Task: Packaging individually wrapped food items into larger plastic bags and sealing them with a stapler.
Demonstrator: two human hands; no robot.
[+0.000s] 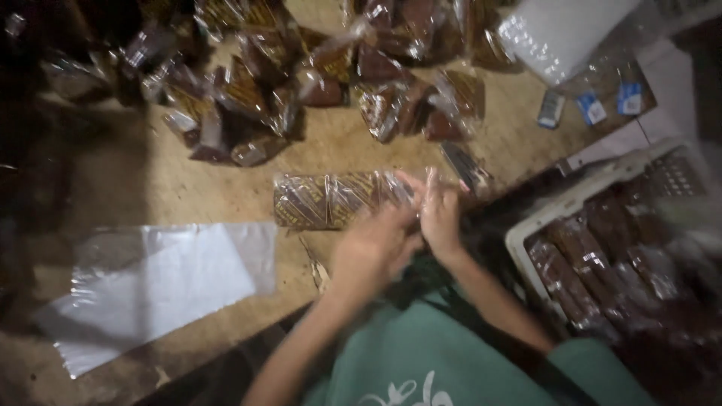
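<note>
Pack: long clear bag of brown cakes (338,199) lies on the surface (158,188).
Hands: left hand (376,244) and right hand (440,214) pinch its open end.
Risk: slippery plastic may slide, and cakes may spill.

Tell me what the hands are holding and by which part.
Both the left hand and right hand grip the right end of a long clear-wrapped pack of brown bars lying on the table.

Worn wooden table (150,180): wrapped brown packets (248,98), clear plastic sheets (158,286), long packet (338,199)
</note>
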